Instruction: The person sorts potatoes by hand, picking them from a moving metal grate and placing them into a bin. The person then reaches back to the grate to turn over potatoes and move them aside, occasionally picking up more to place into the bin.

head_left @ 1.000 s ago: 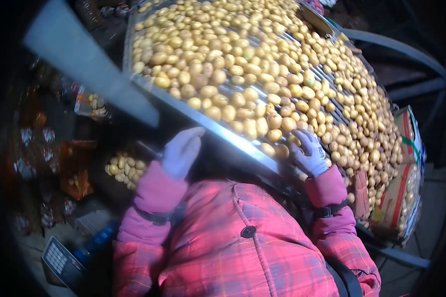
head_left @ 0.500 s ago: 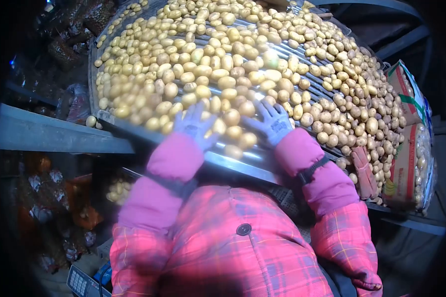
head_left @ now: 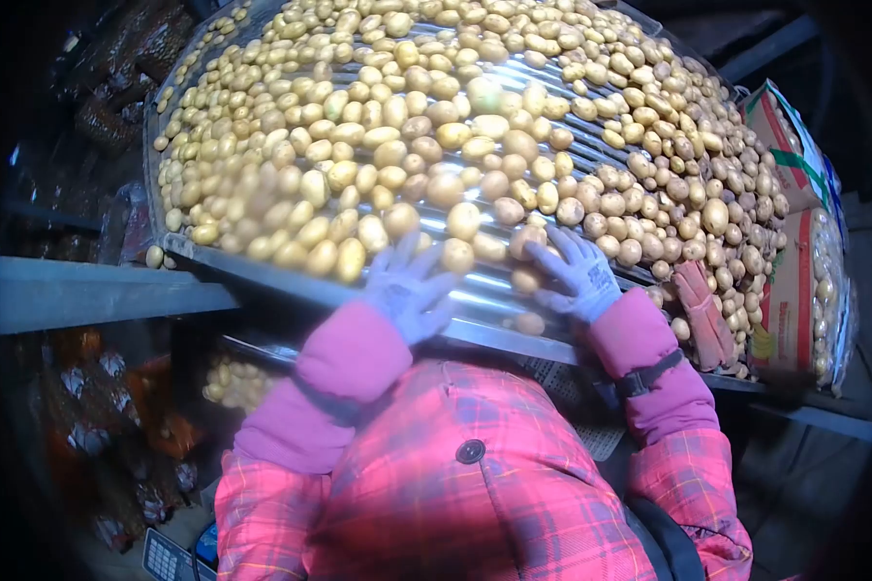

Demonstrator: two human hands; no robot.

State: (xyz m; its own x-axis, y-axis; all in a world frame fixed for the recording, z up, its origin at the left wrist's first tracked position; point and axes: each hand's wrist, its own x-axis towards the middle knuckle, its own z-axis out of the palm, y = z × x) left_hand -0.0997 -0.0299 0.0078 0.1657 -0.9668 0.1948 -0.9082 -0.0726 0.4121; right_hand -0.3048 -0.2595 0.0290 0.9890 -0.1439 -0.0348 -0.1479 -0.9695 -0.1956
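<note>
The potatoes [head_left: 358, 126] lie spread across a barred metal surface [head_left: 480, 290], which extends forward from the front rail [head_left: 499, 338] at the person's torso. Orientation is mixed. The yellow oblong potato [head_left: 351, 259] just left of the left hand [head_left: 407, 289] has its long axis running fore and aft, one end facing the front rail. The pale potato [head_left: 490, 126] farther out lies with its long axis crosswise, left to right. The round potato [head_left: 458, 256] between the hands shows no clear long axis. The left hand, gloved, is placed over the near edge of the surface, fingers apart and directed forward, thumb directed inward. The right hand [head_left: 579, 279], also gloved, has its fingers apart and directed forward and to the left, with the brown potato [head_left: 528, 242] at the fingertips and a smaller potato [head_left: 525, 281] between fingers and thumb. Neither hand is clamped on a potato; owing to blur, fingertip contact at the left hand cannot be confirmed. A red item [head_left: 704, 315] and a carton [head_left: 787, 290] are located at the right side
</note>
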